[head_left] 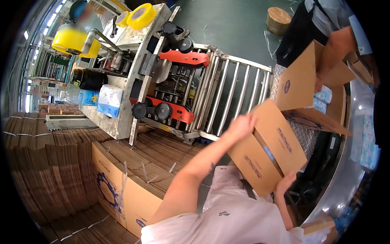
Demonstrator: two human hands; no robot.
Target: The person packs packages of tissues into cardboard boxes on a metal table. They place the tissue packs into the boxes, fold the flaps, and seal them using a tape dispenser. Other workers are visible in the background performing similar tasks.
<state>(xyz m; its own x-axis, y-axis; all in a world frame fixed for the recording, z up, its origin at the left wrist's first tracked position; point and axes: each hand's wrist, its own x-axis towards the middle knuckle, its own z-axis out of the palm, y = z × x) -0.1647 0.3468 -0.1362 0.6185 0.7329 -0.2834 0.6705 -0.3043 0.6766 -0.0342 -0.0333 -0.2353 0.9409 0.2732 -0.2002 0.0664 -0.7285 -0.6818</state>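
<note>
A brown cardboard box (276,142) is tilted in front of my chest, its two printed flaps almost meeting. Through the narrow gap between the flaps, something pale shows. At the box's far left corner, the fingers of my left hand (242,125) are closed over the edge. My right hand (285,183) supports the near right corner, its fingers pressed to the cardboard. Just beyond, on the right, stands another cardboard box (298,87) with its flaps up and blue-and-white packs (322,99) inside. A co-worker's hand (321,79) reaches into it.
A roller conveyor (235,93) runs left of the boxes to a taping machine with red guides (185,58). Yellow tape rolls (141,16), a bottle (73,96) and a white pack (110,99) sit on its frame. Flattened cartons (53,162) are stacked at left. A metal chute (329,195) curves at right.
</note>
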